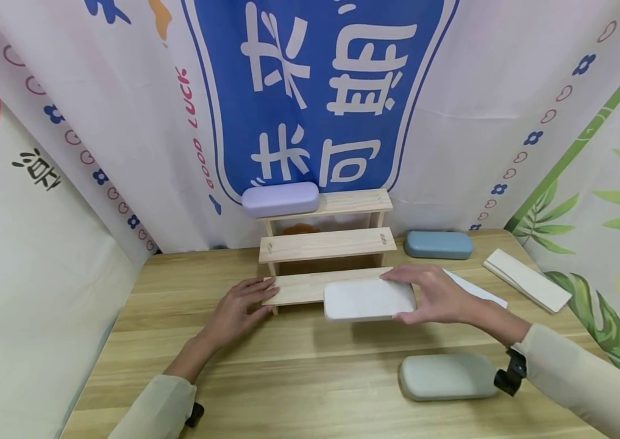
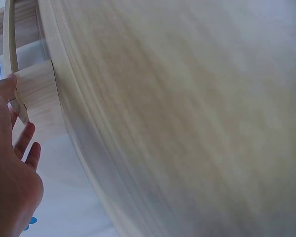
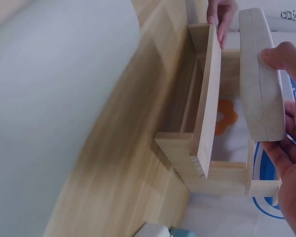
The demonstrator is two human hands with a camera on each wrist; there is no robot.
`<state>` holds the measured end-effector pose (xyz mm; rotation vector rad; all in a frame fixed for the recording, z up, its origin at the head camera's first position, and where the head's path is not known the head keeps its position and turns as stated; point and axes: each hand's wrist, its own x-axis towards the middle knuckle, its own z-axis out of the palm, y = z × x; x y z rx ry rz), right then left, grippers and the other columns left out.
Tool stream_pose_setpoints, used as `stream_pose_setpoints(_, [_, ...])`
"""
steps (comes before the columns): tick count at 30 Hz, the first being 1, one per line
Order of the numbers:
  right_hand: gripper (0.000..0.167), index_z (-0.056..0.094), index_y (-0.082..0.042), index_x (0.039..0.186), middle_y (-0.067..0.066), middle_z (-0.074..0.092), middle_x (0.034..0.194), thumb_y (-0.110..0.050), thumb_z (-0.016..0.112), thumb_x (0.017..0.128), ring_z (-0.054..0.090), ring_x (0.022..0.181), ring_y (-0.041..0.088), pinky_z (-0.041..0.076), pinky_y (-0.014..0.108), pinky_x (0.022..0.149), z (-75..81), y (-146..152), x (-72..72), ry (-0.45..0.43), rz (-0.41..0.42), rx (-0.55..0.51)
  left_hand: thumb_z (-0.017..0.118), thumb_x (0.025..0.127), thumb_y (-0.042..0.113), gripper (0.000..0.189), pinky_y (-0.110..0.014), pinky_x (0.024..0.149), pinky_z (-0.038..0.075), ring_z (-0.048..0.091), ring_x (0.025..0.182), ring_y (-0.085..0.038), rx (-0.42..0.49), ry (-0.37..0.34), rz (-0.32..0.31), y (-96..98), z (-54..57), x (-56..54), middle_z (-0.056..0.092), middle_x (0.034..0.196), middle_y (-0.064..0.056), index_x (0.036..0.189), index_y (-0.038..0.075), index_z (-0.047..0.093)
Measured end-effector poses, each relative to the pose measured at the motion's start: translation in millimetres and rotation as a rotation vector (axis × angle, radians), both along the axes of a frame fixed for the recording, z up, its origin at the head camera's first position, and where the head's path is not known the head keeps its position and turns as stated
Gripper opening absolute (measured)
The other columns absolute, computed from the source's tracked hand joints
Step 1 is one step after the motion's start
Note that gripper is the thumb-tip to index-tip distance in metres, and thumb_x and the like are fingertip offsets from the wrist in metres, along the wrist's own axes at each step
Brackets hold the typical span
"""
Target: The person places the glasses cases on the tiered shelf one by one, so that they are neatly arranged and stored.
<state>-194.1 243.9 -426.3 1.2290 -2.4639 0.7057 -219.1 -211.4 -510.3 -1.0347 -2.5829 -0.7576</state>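
A three-tier wooden step shelf (image 1: 327,246) stands at the back of the table. My right hand (image 1: 434,294) grips a white glasses case (image 1: 369,300) by its right end, thumb on one side and fingers on the other. In the right wrist view the glasses case (image 3: 260,74) is held just above the lowest step, apart from it. At the left end of that step, my left hand (image 1: 239,310) holds the board, fingers over the top and thumb at the front edge. On the top step lies a lavender glasses case (image 1: 281,199).
A blue glasses case (image 1: 439,244) lies right of the shelf. Beside it are a flat white piece (image 1: 474,288), partly behind my right hand, and a folded white case (image 1: 527,280). Nearer me is a grey-green glasses case (image 1: 448,377). A printed curtain (image 1: 452,122) hangs behind the table.
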Motion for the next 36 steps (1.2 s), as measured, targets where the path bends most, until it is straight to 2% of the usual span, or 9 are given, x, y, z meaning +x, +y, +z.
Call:
stream_pose_setpoints(6, [0.070,0.076,-0.005,0.125,0.012,0.078,0.117,-0.031,0.096,0.064,0.075,0.104,0.028,0.065,0.043,0.079,3.1,4.4,-6.7,0.010,-0.029,-0.001,0.079,0.097,0.017,0.043,-0.061,0.115,0.045,0.057,0.139,-0.038,-0.003,-0.016,0.001,0.0,0.0,-0.3,0.060,0.153,-0.008,0.140,0.012,0.071])
stream_pose_setpoints(9, [0.070,0.076,-0.004,0.125,0.014,0.078,0.117,-0.031,0.096,0.064,0.075,0.103,0.032,0.065,0.047,0.081,7.5,5.8,-11.6,0.033,-0.024,-0.015,0.080,0.097,0.017,0.044,-0.061,0.115,0.046,0.057,0.139,-0.038,-0.001,0.003,-0.007,0.1,-0.3,-1.1,0.060,0.153,-0.009,0.139,0.011,0.071])
stream_pose_setpoints(14, [0.070,0.074,-0.002,0.127,0.017,0.077,0.121,-0.028,0.094,0.065,0.075,0.105,0.036,0.065,0.048,0.081,14.7,8.3,-19.1,0.017,-0.027,-0.026,0.081,0.095,0.014,0.045,-0.062,0.113,0.046,0.059,0.137,-0.039,0.006,0.035,-0.017,0.6,-0.3,-1.8,0.061,0.151,-0.011,0.138,0.009,0.071])
stream_pose_setpoints(21, [0.067,0.074,-0.001,0.127,0.016,0.077,0.121,-0.026,0.094,0.068,0.075,0.105,0.033,0.064,0.046,0.079,24.7,10.8,-26.8,-0.039,-0.069,-0.033,0.079,0.097,0.017,0.043,-0.060,0.116,0.044,0.057,0.139,-0.038,0.003,0.006,-0.011,0.8,0.6,-1.6,0.060,0.153,-0.009,0.139,0.011,0.071])
stream_pose_setpoints(29, [0.067,0.074,-0.001,0.126,0.013,0.078,0.118,-0.024,0.095,0.067,0.075,0.105,0.031,0.064,0.041,0.076,34.2,12.2,-39.2,-0.005,-0.064,-0.069,0.078,0.098,0.018,0.043,-0.060,0.117,0.044,0.057,0.140,-0.038,0.000,-0.002,-0.008,0.0,0.8,-1.7,0.060,0.153,-0.008,0.139,0.010,0.070])
stream_pose_setpoints(36, [0.066,0.074,-0.001,0.127,0.017,0.077,0.119,-0.023,0.093,0.067,0.075,0.101,0.032,0.060,0.032,0.066,39.3,14.2,-48.4,-0.004,-0.079,-0.105,0.079,0.098,0.019,0.043,-0.059,0.117,0.044,0.056,0.140,-0.036,-0.006,-0.012,-0.001,-0.4,-0.3,-1.3,0.059,0.154,-0.007,0.140,0.012,0.071])
